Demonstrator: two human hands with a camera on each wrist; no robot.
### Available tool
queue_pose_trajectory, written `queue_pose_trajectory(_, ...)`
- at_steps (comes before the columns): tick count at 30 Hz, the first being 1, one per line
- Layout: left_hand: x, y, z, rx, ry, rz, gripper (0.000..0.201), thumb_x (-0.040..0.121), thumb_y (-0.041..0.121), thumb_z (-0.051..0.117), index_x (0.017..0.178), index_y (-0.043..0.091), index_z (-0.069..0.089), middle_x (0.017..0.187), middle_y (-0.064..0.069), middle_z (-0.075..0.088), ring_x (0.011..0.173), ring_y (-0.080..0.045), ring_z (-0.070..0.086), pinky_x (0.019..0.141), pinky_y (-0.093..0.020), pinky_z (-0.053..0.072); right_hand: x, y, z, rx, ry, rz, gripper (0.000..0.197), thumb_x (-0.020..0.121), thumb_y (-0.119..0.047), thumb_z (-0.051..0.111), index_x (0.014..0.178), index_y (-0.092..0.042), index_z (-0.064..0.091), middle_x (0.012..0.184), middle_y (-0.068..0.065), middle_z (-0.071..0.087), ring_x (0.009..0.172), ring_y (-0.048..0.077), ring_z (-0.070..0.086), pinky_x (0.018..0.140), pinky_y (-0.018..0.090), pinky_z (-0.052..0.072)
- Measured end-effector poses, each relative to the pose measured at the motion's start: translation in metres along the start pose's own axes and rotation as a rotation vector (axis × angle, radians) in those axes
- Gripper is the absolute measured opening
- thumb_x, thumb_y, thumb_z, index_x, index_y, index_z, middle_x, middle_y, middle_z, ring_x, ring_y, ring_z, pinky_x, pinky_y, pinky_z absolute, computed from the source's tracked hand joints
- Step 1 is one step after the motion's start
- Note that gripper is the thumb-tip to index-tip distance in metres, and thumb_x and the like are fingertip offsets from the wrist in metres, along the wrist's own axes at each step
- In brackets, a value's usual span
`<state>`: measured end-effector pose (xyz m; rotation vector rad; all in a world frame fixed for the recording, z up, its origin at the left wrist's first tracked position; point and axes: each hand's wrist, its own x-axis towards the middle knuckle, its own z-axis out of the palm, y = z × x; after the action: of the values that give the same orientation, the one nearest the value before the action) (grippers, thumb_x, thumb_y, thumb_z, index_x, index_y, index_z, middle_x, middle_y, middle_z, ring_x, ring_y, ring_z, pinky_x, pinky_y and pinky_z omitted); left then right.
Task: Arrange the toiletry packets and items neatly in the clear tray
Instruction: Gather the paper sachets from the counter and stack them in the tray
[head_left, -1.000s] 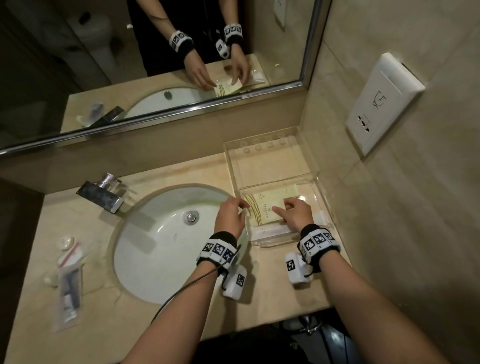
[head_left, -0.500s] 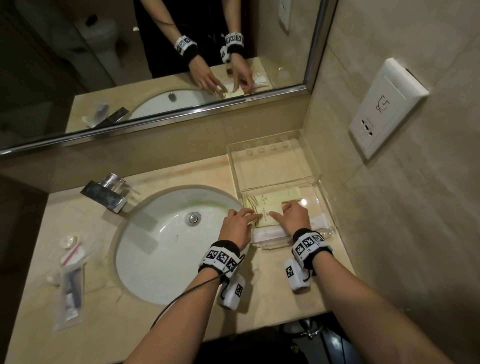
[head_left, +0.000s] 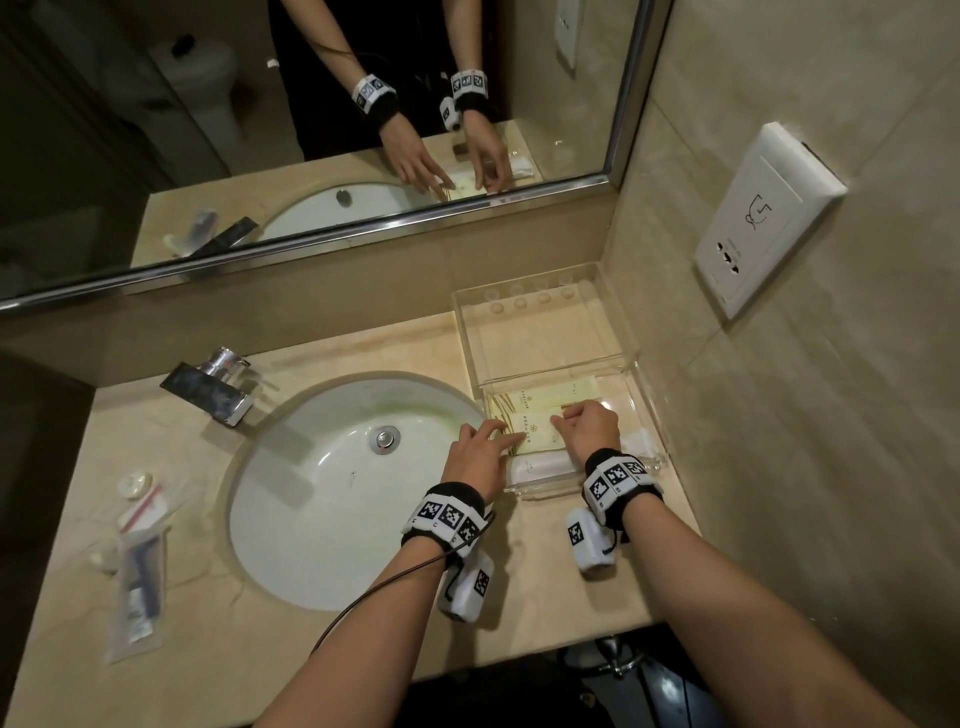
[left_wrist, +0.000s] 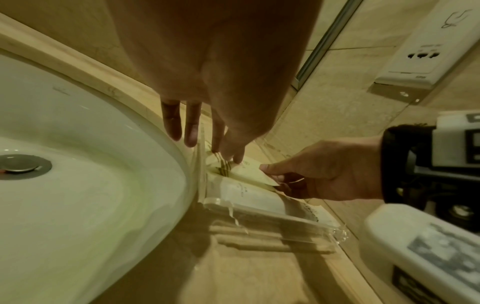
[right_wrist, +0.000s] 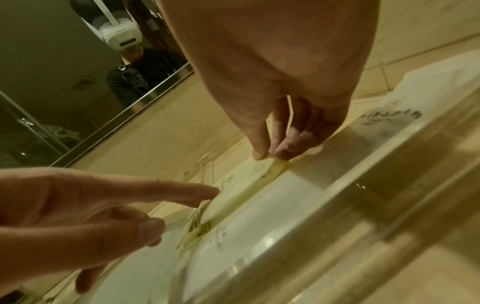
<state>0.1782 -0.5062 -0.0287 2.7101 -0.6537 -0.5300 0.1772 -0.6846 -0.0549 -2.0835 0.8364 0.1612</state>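
— Now, how is the yellow packet (head_left: 535, 426) expected to handle, judged from the near edge of the clear tray (head_left: 647, 387) outward?

— Lightness and thinness are suggested; a flat paper sachet that bends easily and slides on smooth plastic. It is best taken at its edges. Nearest, a white wrapped item (head_left: 540, 463) is seen lying along the tray's front wall. Just beyond it, the packet is pinched at its right end by the right hand (head_left: 589, 428), thumb and forefinger closed on the edge. Its left end is touched by the straight fingertips of the left hand (head_left: 475, 457). A second yellow packet (head_left: 550, 396) is partly overlapped behind.

— And what is changed from a second ago?

— The packet, then held raised, is now laid lower and flatter. Farther back, the open lid (head_left: 540, 332) is unchanged.
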Motion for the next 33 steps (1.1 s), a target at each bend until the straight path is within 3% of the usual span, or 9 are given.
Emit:
queue_pose_trajectory(10,-0.003,0.002,0.005,-0.019,0.009,-0.009,0.046,0.096,0.015,0.045,0.139,0.032,0.047,0.145,-0.001,0.039,0.123,-0.029,0.037,0.102,-0.037,0.036,-0.001,-0.004,-0.001,0.019,0.049,-0.007,0.005,0.083,-0.016,0.073,0.083,-0.013,0.068,0.09,0.01,0.072,0.086,0.028,0.069,0.078,0.036,0.056)
queue_pose_trajectory(15,-0.005,-0.002,0.005,-0.075,0.014,0.008,0.047,0.096,0.014,0.045,0.139,0.031,0.047,0.142,-0.001,0.041,0.121,-0.028,0.038,0.104,-0.038,0.036,-0.005,-0.006,-0.004,0.032,0.052,-0.008,0.011,0.085,-0.019,0.071,0.091,-0.012,0.064,0.095,0.01,0.071,0.089,0.027,0.067,0.078,0.034,0.054)
queue_pose_trajectory(19,-0.012,-0.014,-0.01,-0.293,0.113,-0.053,0.036,0.095,0.014,0.049,0.128,0.025,0.057,0.124,-0.003,0.056,0.113,-0.024,0.044,0.1,-0.034,0.039,-0.017,-0.021,-0.007,0.013,0.138,-0.117,0.016,0.089,-0.025,0.066,0.099,-0.014,0.061,0.098,0.005,0.065,0.085,0.022,0.062,0.074,0.032,0.049)
queue_pose_trajectory(21,-0.02,-0.028,-0.024,-0.451,0.168,-0.129,0.027,0.094,0.015,0.051,0.117,0.021,0.063,0.111,-0.003,0.063,0.1,-0.019,0.053,0.089,-0.024,0.046,-0.027,-0.036,0.0,0.08,0.139,-0.199,0.013,0.088,-0.022,0.067,0.097,-0.014,0.063,0.094,0.004,0.066,0.083,0.02,0.063,0.076,0.035,0.053)
queue_pose_trajectory(23,-0.031,-0.046,-0.038,-0.591,0.21,-0.204,0.02,0.093,0.014,0.053,0.108,0.016,0.066,0.101,-0.003,0.066,0.086,-0.015,0.058,0.07,-0.007,0.044,-0.04,-0.055,0.012,0.143,0.102,-0.285,0.01,0.086,-0.021,0.069,0.094,-0.014,0.065,0.09,0.001,0.067,0.081,0.019,0.063,0.075,0.036,0.054)
queue_pose_trajectory(24,-0.038,-0.057,-0.045,-0.64,0.242,-0.235,0.017,0.093,0.013,0.054,0.103,0.015,0.067,0.097,-0.003,0.068,0.082,-0.015,0.06,0.065,-0.005,0.044,-0.046,-0.066,0.018,0.16,0.065,-0.327,0.01,0.086,-0.021,0.069,0.093,-0.014,0.066,0.088,0.0,0.067,0.079,0.017,0.063,0.074,0.033,0.054)
queue_pose_trajectory(26,-0.056,-0.081,-0.058,-0.713,0.32,-0.306,0.013,0.091,0.012,0.056,0.094,0.016,0.068,0.089,-0.001,0.069,0.075,-0.014,0.061,0.065,-0.008,0.045,-0.06,-0.088,0.035,0.18,-0.03,-0.397,0.008,0.086,-0.021,0.068,0.092,-0.015,0.068,0.085,-0.002,0.068,0.078,0.016,0.063,0.073,0.029,0.052)
queue_pose_trajectory(29,-0.091,-0.12,-0.071,-0.793,0.429,-0.421,0.012,0.09,0.011,0.058,0.089,0.019,0.065,0.079,0.002,0.069,0.069,-0.015,0.062,0.07,-0.023,0.051,-0.079,-0.119,0.07,0.175,-0.157,-0.477,0.008,0.088,-0.022,0.067,0.09,-0.014,0.068,0.082,-0.002,0.068,0.076,0.015,0.063,0.073,0.028,0.052)
queue_pose_trajectory(33,-0.15,-0.174,-0.079,-0.812,0.519,-0.55,0.012,0.09,0.009,0.057,0.09,0.017,0.066,0.078,0.001,0.068,0.068,-0.012,0.061,0.066,-0.019,0.05,-0.113,-0.153,0.126,0.152,-0.336,-0.536,0.006,0.088,-0.021,0.067,0.089,-0.015,0.067,0.08,-0.002,0.067,0.071,0.012,0.062,0.067,0.021,0.051)
